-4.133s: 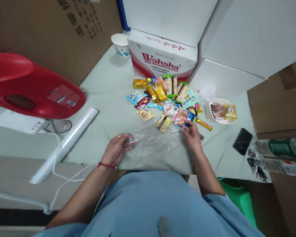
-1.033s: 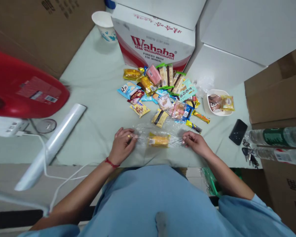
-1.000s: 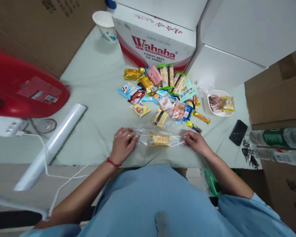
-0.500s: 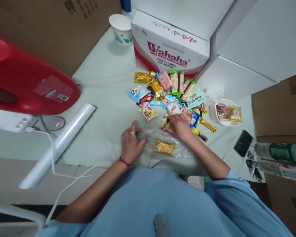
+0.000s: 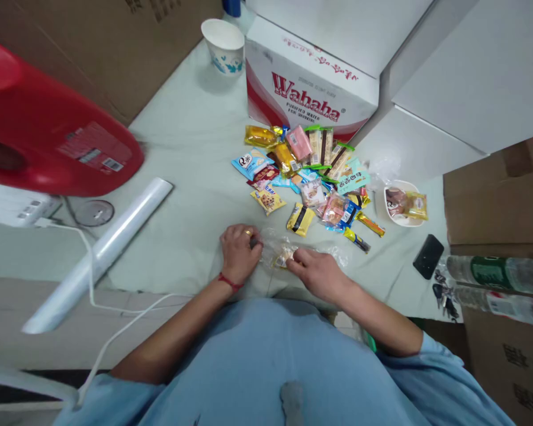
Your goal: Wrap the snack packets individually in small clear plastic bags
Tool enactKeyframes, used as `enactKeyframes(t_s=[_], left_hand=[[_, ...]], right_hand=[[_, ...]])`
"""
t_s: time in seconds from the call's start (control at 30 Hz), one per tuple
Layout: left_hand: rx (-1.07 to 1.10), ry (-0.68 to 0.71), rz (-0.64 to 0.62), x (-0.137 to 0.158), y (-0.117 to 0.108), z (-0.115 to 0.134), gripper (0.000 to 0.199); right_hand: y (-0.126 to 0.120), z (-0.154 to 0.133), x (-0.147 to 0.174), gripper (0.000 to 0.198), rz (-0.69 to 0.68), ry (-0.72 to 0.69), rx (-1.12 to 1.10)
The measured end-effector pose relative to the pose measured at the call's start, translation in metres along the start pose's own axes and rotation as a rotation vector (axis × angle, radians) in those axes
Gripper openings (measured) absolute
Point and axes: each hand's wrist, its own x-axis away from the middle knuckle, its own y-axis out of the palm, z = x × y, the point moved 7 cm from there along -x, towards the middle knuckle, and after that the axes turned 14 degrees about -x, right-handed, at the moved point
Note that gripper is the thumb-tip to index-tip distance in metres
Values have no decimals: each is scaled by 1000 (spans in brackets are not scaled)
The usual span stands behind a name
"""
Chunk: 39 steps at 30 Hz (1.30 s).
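Observation:
A clear plastic bag [image 5: 270, 238] lies flat near the table's front edge. My left hand [image 5: 240, 253], with a ring and a red cord at the wrist, is curled closed on the bag's left end. On the bag sits a yellow wrapped snack [image 5: 281, 258]. The fingers of my right hand [image 5: 320, 273] close on its right end and cover part of it; whether the snack is inside or on top of the plastic, I cannot tell. Just beyond, a yellow packet with a black band [image 5: 301, 219] lies apart from both hands, before a pile of wrapped snacks [image 5: 311, 192].
Behind the pile stands a Wahaba-type water carton [image 5: 311, 89], with a paper cup [image 5: 224, 50] beside it. A white bowl [image 5: 388, 213] of snacks, a black phone-like object [image 5: 428, 257], keys and bottles [image 5: 493, 272] are right. Left are a red jug [image 5: 62, 130] and a film roll [image 5: 111, 242].
My right hand has let go of the black-banded yellow packet and moved down onto the wrapped snack on the bag. The fingers of my left hand have curled in on the bag's end.

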Motion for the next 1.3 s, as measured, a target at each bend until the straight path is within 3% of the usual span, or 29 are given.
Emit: enactKeyframes(t_s=[0.1,0.27,0.37,0.43,0.53,0.6,0.67,0.77,0.83,0.93,1.0,1.1,1.2,1.3], left_hand=[[52,5,74,1,-8,-4,14],[343,64,-11,6,-32,6,10],[426,180,-73,15,-44,39,10],[430,324,-171,25,-39,70,15],[287,505,-283,39,-19,102,27],[110,586,-280,48,-8,110,33],[-59,654,-245,55,-2,112,41],[-221,736,-191,64,-3,110,46],[-274,766,-166,66,-5,109,44],[-303,804,-139,68,-7,109,41],[-302,823,-116,70,-8,110,40],[-290,849,-80,72,-9,110,38],[-246,873,-107,74,-14,105,30],[-117,864,-160,74,-32,86,28]], right_hand=[[26,-12,8,17,-75,-20,-11],[38,-1,11,23,106,59,-160],[41,0,10,26,195,20,-241],[40,-1,12,26,253,-11,-298],[29,-2,26,24,309,-80,-440],[17,3,41,24,361,-95,-552],[2,22,61,26,537,24,-573],[-9,60,91,38,768,381,-392],[-3,78,96,51,685,537,-350],[4,87,87,24,500,588,-546],[-6,79,71,10,505,515,-655],[-26,53,33,13,552,322,-625],[-17,26,-12,24,387,250,-510],[2,6,-37,25,214,237,-403]])
